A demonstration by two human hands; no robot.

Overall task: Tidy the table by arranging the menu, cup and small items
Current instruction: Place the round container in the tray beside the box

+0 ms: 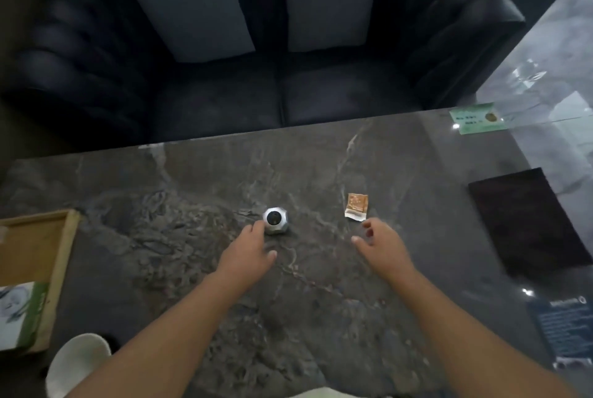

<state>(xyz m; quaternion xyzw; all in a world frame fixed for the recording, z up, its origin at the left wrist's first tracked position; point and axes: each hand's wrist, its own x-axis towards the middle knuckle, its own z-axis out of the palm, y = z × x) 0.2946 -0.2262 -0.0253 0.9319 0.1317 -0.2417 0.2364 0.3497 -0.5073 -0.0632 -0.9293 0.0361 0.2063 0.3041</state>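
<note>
The small silver faceted object (276, 220) with a dark round top sits near the middle of the dark marble table (179, 205). My left hand (248, 253) lies just near of it, fingertips touching its left side, thumb spread out to the right; the fingers are loosely open and hold nothing. To the right of the silver object, apart from it, lies a small brown and white packet (356, 206), flat on the marble. My right hand (380, 245) hovers just near of that packet, fingers and thumb parted in a narrow gap with nothing between them; the fingertips come close to the packet's near right corner, but I cannot tell whether they touch it.

At the near left corner stands a white cup (78, 362), upright, partly covered by my left forearm. Just beyond it, at the left edge, is a shallow wooden tray (69, 240) with a white and green package (22, 314) lying in its near part. On the right side of the table lies a dark rectangular menu cover (526, 221), flat and slightly angled. Near of it, at the right edge, lies a dark blue printed card (568, 327). At the far right corner is a pale green card (476, 118). Beyond the far edge stands a dark sofa (224, 92) with two grey cushions (189, 6) leaning against its back.
</note>
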